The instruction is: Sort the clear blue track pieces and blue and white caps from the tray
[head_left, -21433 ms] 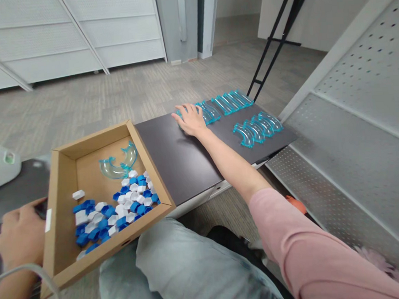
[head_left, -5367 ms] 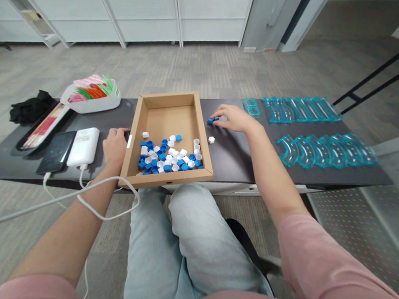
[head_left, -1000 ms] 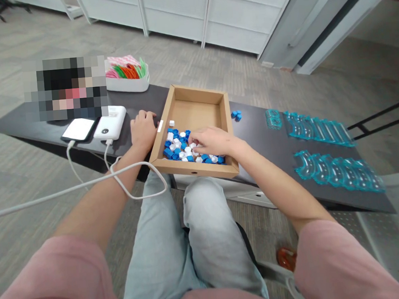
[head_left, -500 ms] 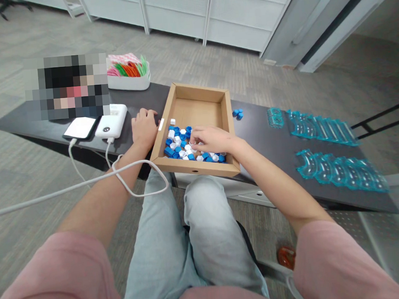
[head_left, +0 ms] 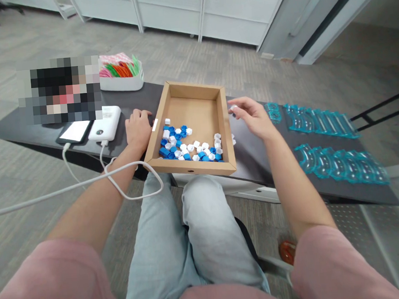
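My right hand [head_left: 252, 117] is just past the right wall of a shallow cardboard box [head_left: 231, 138], its thumb and fingers pinching a small white hexagonal piece [head_left: 232, 108]. In the box's near half lie several blue hexagonal pieces [head_left: 174, 149] and white hexagonal pieces [head_left: 190, 147], loosely scattered. Another white piece [head_left: 233, 139] shows outside the right wall. My left hand [head_left: 138, 128] lies on the table by the box's left wall, fingers out and slightly bent; a dark patch by its fingertips is unclear.
Clear teal plastic pieces [head_left: 321, 121] stand in rows on the dark table [head_left: 286, 161] at right. To the left are a white power bank [head_left: 105, 124], a phone [head_left: 75, 131] and a white basket [head_left: 125, 84] of colourful strips. A white cable [head_left: 67, 188] crosses over my left forearm.
My right hand has left the pieces inside the box and moved right over its wall, carrying a white hexagonal piece. The blue pieces on the table there are now hidden. My left hand stays put.
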The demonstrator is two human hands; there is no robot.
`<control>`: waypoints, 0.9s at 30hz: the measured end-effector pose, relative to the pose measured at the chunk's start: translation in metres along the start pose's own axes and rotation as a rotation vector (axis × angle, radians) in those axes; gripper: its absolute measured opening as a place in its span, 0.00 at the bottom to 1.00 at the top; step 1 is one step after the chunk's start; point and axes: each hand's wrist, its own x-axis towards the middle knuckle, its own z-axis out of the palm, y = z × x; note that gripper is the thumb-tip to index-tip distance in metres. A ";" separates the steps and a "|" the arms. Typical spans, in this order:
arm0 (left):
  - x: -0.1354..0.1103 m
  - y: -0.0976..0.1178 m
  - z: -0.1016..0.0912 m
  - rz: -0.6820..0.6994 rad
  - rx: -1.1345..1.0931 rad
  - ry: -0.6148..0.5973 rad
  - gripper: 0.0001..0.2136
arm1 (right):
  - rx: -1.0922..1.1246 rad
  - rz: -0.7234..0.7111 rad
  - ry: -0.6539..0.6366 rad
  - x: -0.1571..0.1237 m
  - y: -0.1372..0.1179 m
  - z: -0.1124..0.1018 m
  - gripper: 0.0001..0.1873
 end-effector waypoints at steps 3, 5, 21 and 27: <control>0.000 -0.001 -0.002 -0.007 -0.025 -0.002 0.25 | 0.008 0.147 0.122 -0.024 0.029 -0.031 0.37; 0.002 -0.003 -0.003 -0.012 -0.033 -0.026 0.26 | 0.017 0.240 0.135 -0.041 0.041 -0.040 0.40; 0.005 -0.002 -0.007 -0.046 -0.002 -0.106 0.25 | -0.060 0.244 -0.097 -0.057 0.037 -0.037 0.35; 0.005 -0.002 -0.007 -0.048 -0.018 -0.085 0.21 | -0.083 0.266 -0.154 -0.057 0.037 -0.035 0.30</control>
